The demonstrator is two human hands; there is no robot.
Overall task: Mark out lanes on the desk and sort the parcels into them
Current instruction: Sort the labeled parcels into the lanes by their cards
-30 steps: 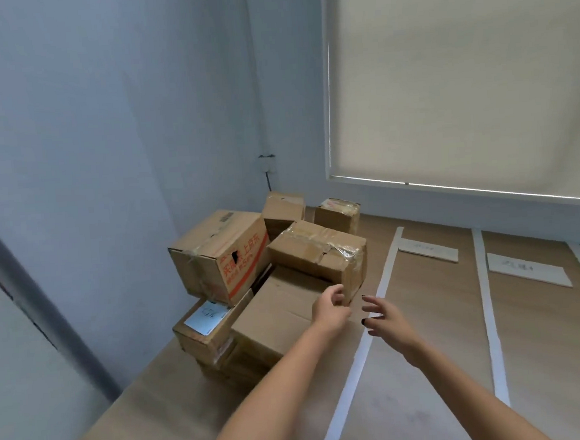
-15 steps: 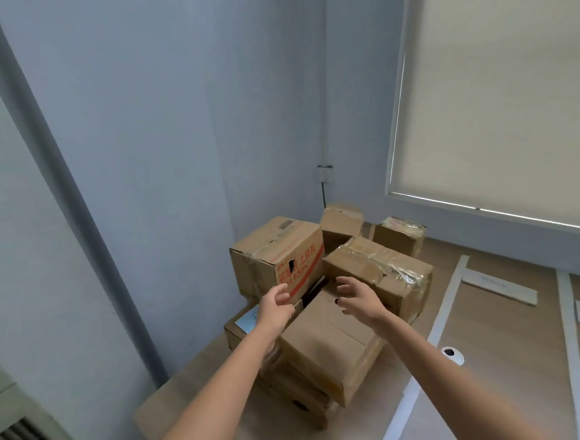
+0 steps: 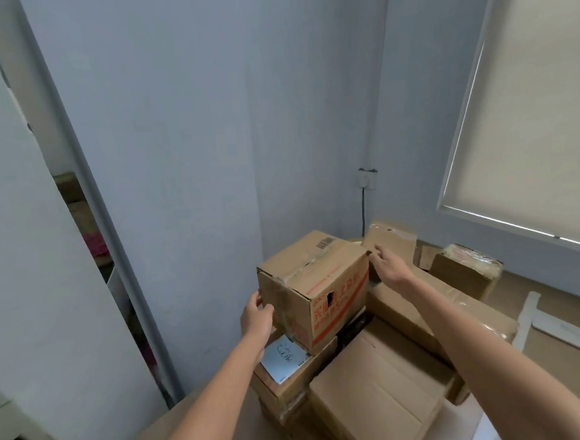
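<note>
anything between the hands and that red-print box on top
Nothing visible. The left hand touches the red-print box at its near left corner, and the right hand is at its far right edge.

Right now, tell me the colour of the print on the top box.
Red-orange lettering and stripe on the brown cardboard top box, clearest in the head view.
</note>
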